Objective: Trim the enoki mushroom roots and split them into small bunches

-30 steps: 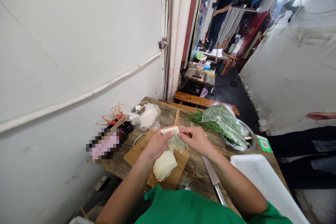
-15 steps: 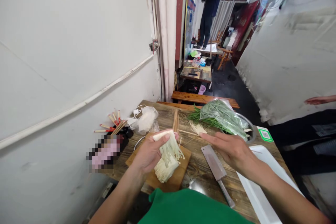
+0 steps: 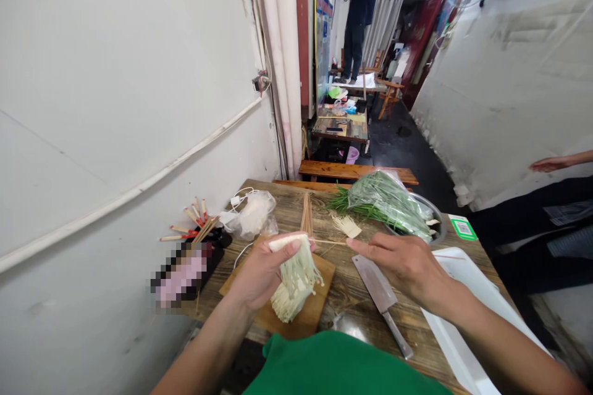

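My left hand (image 3: 262, 268) grips a bunch of enoki mushrooms (image 3: 296, 274) by its white root end, holding it over a wooden cutting board (image 3: 238, 278). More enoki lies on the board under the bunch. My right hand (image 3: 403, 262) reaches left with its fingers together and pinches the end of a thin bamboo skewer (image 3: 328, 242). The skewer points toward the bunch's root end. A cleaver (image 3: 380, 296) lies on the wooden table (image 3: 352, 302) just below my right hand.
A pile of skewers (image 3: 306, 213) and a small enoki tuft (image 3: 345, 226) lie behind the board. Bagged green chives (image 3: 386, 197) rest on a metal bowl (image 3: 438, 225). A white tray (image 3: 463, 321) is at the right and chopsticks (image 3: 197, 225) at the left wall. Another person's hand (image 3: 551, 164) shows at the far right.
My right hand left the enoki bunch, swung out to the right, then came back left and took hold of a skewer. My left hand kept hold of the bunch.
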### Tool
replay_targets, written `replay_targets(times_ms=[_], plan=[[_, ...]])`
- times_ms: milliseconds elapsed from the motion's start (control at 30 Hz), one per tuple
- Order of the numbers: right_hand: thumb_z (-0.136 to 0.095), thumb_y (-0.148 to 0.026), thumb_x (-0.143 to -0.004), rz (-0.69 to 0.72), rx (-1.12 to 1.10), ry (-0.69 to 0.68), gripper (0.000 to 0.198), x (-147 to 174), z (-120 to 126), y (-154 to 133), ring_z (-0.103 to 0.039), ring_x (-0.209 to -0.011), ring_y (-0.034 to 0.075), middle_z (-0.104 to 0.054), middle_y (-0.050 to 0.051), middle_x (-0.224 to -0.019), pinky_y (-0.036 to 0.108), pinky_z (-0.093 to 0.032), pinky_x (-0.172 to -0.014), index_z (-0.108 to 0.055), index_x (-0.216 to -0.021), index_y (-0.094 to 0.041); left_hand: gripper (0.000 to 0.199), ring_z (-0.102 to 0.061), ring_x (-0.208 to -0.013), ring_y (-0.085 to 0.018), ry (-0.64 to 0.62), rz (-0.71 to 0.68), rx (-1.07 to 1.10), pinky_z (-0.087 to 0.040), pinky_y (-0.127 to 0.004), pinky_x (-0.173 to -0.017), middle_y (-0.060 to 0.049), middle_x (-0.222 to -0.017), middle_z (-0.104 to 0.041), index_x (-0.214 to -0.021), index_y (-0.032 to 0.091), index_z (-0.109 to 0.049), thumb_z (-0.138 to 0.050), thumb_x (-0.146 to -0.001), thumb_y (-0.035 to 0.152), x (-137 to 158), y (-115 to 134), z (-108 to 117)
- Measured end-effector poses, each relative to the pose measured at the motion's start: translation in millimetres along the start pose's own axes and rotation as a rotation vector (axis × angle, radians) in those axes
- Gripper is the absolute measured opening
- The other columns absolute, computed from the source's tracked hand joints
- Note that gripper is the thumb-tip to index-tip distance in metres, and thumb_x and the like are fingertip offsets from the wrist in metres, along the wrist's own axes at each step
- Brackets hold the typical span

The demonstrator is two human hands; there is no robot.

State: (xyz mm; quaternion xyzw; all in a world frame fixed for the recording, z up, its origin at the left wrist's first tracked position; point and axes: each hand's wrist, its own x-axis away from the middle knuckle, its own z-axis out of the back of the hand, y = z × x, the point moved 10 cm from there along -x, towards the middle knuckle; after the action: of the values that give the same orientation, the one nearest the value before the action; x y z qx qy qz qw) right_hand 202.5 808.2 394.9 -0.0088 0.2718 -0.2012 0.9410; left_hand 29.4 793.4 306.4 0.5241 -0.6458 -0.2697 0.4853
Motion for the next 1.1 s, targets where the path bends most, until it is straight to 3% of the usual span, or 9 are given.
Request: replay_targets(times_ms=[1100], plan=[[-0.036,-0.007,-0.087,-0.027,0.026,-0.091,0.044,9,-6,5,-0.041,-0.052,0.008,-0.051,-0.002,-0.067,0.023,-0.026,-0.048,-0.049,-0.125,-0.026,0.023,-0.060,-0.071,-0.016,-0.086,0.001,-0.117,-0.043,-0.027,-0.068,-0.009,-0.086,-0.069,-0.084,0.014,-0.071,-0.067,-0.070,0.033,1,1,-15]])
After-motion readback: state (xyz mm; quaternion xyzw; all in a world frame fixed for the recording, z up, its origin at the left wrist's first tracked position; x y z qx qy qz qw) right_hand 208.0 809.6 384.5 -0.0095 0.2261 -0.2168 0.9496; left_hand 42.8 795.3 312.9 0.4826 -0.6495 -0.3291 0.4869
